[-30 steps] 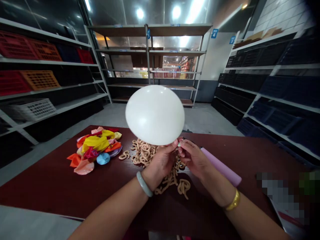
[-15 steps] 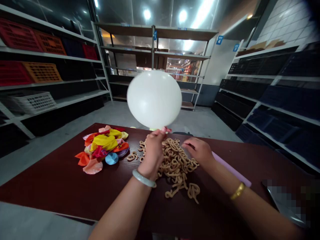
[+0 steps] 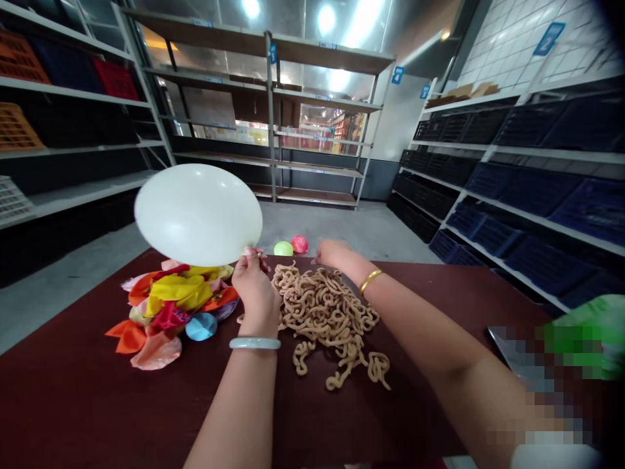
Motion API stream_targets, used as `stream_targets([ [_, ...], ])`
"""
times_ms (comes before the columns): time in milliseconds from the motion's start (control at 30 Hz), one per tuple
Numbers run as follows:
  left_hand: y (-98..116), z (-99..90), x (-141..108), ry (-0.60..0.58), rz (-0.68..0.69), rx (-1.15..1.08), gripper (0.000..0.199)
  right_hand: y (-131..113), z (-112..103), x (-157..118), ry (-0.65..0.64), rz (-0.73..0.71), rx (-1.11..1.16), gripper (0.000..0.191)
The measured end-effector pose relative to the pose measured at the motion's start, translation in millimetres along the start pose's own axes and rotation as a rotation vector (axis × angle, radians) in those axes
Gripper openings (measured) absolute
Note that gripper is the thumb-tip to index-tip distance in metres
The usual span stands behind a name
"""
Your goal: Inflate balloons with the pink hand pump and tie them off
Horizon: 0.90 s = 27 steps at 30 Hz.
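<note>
My left hand [image 3: 254, 277] pinches the neck of a big inflated white balloon [image 3: 198, 215], which leans to the left above the table's far edge. Below it on the left lies a heap of limp, colourful balloons [image 3: 180, 293], in yellow, orange, red, pink and blue. A pile of tan, curly, rope-like pieces [image 3: 322, 306] spreads between my forearms. Beyond the pile, by the far edge, my right hand [image 3: 336, 254] reaches out with its fingers drawn together; whatever it may hold is hidden.
A lime-green balloon [image 3: 283, 248] and a red patterned one [image 3: 299, 244] show past the far edge of the dark table [image 3: 73, 397]. At the right are a dark flat object [image 3: 502, 345] and a green bag [image 3: 596, 326]. Crate-filled shelves [image 3: 517, 195] stand around.
The white balloon has swung left and tilted in my left hand. My right hand has moved from beside the tan pile towards the far edge. The whole view has turned right.
</note>
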<state>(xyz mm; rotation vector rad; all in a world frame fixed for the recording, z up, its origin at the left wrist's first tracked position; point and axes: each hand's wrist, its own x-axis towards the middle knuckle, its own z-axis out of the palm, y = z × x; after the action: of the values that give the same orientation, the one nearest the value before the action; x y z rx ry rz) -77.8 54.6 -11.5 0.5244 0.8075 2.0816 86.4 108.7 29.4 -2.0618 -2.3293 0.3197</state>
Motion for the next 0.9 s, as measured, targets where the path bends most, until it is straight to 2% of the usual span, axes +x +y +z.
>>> stream_targets([
  [133, -5, 5.3, -6, -0.041, -0.045, 0.018, 0.037, 13, -8, -13, -0.043, -0.015, -0.027, 0.033],
  [267, -8, 10.0, -12, -0.074, -0.081, 0.018, 0.036, 10, 1, -27, -0.067, -0.098, 0.043, 0.027],
  [367, -8, 11.5, -15, -0.098, -0.101, 0.006, 0.033, 10, 3, -33, -0.041, -0.124, 0.124, 0.017],
  [433, -9, 11.9, -16, -0.113, -0.093, -0.009, 0.033, 15, -3, -37, 0.004, -0.146, 0.195, 0.020],
  [533, -10, 12.3, -17, -0.157, -0.077, -0.033, 0.033, 28, -23, -47, 0.086, -0.249, 0.552, 0.025],
  [600, -12, 12.9, -17, -0.168, -0.096, -0.059, 0.034, 34, -37, -56, 0.072, -0.341, 0.883, 0.022],
  [667, -13, 13.4, -18, -0.165, -0.119, -0.089, 0.034, 36, -50, -66, 0.043, -0.398, 1.089, 0.021],
  [733, -14, 13.8, -19, -0.173, -0.137, -0.106, 0.034, 32, -61, -76, 0.106, -0.412, 1.164, 0.022],
  [833, -14, 14.6, -22, -0.199, -0.155, -0.123, 0.034, 22, -76, -86, 0.286, -0.403, 1.214, 0.018],
  [900, -13, 15.6, -24, -0.213, -0.164, -0.137, 0.034, 15, -82, -91, 0.325, -0.396, 1.254, 0.012],
])
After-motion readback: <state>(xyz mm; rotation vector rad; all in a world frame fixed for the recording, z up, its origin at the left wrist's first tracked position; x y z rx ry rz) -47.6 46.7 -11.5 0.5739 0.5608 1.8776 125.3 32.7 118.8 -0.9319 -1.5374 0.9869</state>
